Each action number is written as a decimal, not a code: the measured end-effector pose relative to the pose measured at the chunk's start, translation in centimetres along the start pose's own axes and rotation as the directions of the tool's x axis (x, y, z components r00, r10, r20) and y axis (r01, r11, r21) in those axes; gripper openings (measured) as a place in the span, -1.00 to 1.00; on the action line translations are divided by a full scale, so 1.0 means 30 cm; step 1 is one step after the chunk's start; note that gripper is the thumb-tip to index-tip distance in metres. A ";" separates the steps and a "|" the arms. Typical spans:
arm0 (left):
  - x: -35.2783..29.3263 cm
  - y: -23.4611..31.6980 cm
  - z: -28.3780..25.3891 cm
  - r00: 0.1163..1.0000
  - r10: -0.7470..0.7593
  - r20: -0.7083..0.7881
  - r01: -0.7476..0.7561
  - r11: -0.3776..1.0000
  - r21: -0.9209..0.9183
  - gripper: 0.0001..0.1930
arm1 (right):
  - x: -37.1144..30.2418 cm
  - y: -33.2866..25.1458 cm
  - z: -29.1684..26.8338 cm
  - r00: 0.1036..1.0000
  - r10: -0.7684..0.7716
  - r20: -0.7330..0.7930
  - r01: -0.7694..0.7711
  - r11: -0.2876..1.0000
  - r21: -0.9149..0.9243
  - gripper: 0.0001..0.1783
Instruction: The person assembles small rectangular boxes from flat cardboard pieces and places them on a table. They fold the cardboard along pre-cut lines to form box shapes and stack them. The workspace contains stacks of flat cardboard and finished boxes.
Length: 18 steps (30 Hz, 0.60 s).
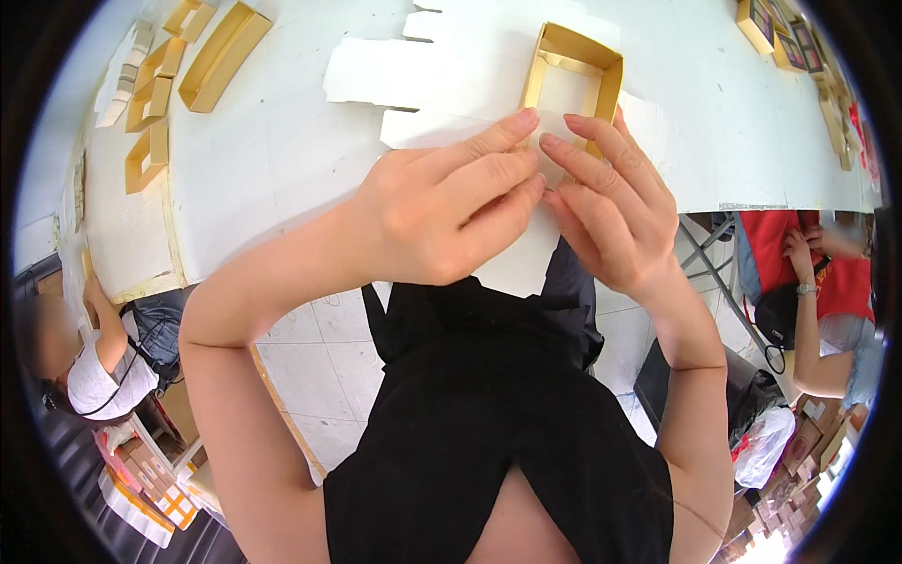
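Note:
A gold cardboard box (613, 80), rectangular with raised walls and a pale bottom, lies on the white table just beyond my hands. My left hand (451, 202) is at its near left corner, fingers pressed together and thumb hidden. Opposite it, my right hand (615, 197) curls its fingers inward at the near right end. The fingertips of both hands nearly meet over the near edge, where a tiny dark sliver shows between them. My fingers cover that end of the box, and what they pinch is too small to tell.
White flat card sheets (376, 70) lie left of the box. More gold boxes (224, 58) stand at the table's far left, others (756, 26) at the far right. A person (103, 367) sits at the left; another person's arm (816, 348) shows at the right.

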<state>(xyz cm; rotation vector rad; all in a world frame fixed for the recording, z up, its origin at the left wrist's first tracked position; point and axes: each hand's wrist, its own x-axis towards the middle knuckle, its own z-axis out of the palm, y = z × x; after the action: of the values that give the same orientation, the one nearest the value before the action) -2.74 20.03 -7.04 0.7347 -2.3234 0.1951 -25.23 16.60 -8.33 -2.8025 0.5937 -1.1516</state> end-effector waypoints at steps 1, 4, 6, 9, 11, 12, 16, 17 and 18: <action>-0.002 -0.001 -0.003 1.000 0.018 0.023 -0.018 1.000 0.016 -0.69 | -0.002 -0.006 0.005 1.000 0.005 -0.025 -0.005 1.000 -0.022 -0.76; 0.015 -0.042 -0.062 0.976 0.019 0.218 0.035 0.969 -0.243 -0.65 | -0.011 -0.021 0.019 0.997 0.024 -0.076 -0.029 0.997 -0.066 -0.75; 0.022 -0.026 -0.080 0.956 0.017 0.293 0.052 0.973 -0.226 -0.63 | -0.017 -0.031 0.022 0.996 0.045 -0.076 -0.050 0.996 -0.067 -0.77; 0.009 0.016 -0.045 0.979 0.002 0.205 0.000 1.000 -0.011 -0.65 | -0.009 -0.051 0.005 0.990 0.138 -0.038 -0.138 0.990 -0.009 -0.89; 0.020 0.024 -0.022 0.994 -0.028 0.109 0.027 1.000 0.015 -0.71 | 0.006 -0.035 -0.029 0.980 0.186 0.065 -0.192 0.975 0.114 -0.81; 0.039 0.016 -0.018 0.995 -0.067 0.073 0.070 0.996 -0.047 -0.76 | 0.013 -0.025 -0.053 0.972 0.204 0.118 -0.222 0.960 0.172 -0.75; 0.106 -0.005 -0.006 0.903 -0.409 0.131 0.426 0.821 -0.380 -0.95 | 0.013 -0.007 -0.104 0.894 0.426 0.139 -0.417 0.677 0.607 -0.42; 0.120 -0.004 0.004 0.863 -0.476 0.170 0.497 0.739 -0.455 -0.96 | 0.009 -0.007 -0.099 0.887 0.449 0.108 -0.400 0.627 0.668 -0.32; 0.127 0.004 0.029 0.848 -0.495 0.187 0.522 0.725 -0.448 -0.98 | 0.013 -0.001 -0.085 0.931 0.362 0.046 -0.331 0.784 0.526 -0.30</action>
<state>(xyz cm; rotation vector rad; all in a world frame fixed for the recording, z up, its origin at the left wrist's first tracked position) -5.60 18.12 -5.21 1.0805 -1.9881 -0.6487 -26.71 16.72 -6.23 -2.0947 0.6436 -1.1093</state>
